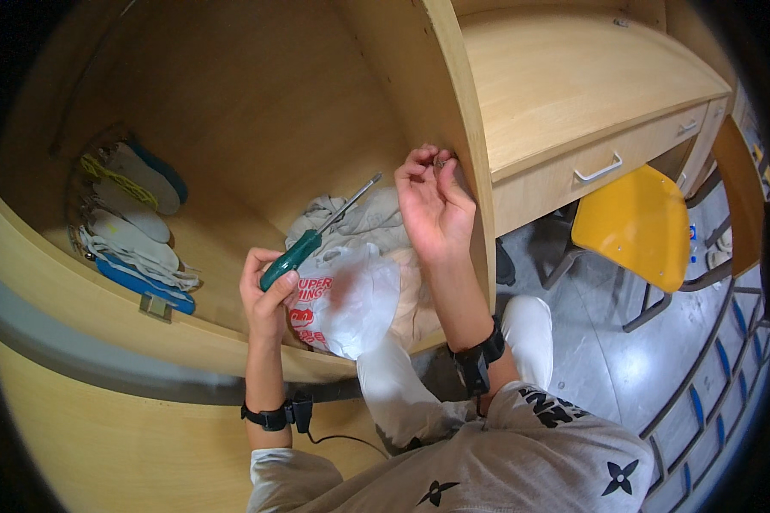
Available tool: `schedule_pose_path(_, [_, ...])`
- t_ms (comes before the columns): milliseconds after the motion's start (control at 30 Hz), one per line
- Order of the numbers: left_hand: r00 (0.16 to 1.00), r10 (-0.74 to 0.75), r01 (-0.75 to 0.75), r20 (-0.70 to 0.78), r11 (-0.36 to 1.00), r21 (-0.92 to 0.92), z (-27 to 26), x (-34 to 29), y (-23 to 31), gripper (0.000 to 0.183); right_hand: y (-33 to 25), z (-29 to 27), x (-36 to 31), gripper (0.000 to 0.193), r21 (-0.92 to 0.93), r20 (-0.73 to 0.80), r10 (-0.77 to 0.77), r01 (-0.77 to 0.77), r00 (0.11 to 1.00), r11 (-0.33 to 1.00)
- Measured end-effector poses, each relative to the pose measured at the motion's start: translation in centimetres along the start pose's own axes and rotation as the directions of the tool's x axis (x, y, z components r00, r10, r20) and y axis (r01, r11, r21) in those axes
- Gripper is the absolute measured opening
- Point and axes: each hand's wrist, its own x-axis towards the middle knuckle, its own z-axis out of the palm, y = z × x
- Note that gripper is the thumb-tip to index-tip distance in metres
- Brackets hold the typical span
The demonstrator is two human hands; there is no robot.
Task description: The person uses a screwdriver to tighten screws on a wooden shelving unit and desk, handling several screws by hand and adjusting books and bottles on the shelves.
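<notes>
left hand (268, 289): fingers wrapped round green screwdriver (293, 258)
right hand (435, 205): fingertips near upright panel (464, 111); whether pinching, cannot tell

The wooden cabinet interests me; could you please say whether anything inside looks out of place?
Low inside the cabinet, grey cloth lies crumpled beside a slumped white plastic bag, which looks untidy; I see no clear spill or damage.

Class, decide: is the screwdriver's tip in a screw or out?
Out: the screwdriver, gripped in the left hand, shows its bare tip in open space, short of the right hand.
</notes>
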Motion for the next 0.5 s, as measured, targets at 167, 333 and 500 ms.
schedule_pose_path(167, [1.0,-0.003,0.003,0.008,1.0,0.002,0.1,0.1,0.0,0.03,0.0,0.2,0.6,0.014,0.056,-0.043,0.077,-0.075,0.996,0.996])
schedule_pose_path(333, [1.0,0.003,-0.003,0.005,1.0,0.004,0.1,0.2,-0.1,0.03,0.3,0.6,-0.1,0.014,-0.038,0.02,0.029,-0.028,0.999,0.999])
schedule_pose_path(500, [1.0,-0.005,0.005,0.008,1.0,-0.004,0.1,0.2,-0.2,0.03,0.0,-0.1,-0.2,0.017,-0.119,0.007,-0.013,0.014,1.0,0.993])
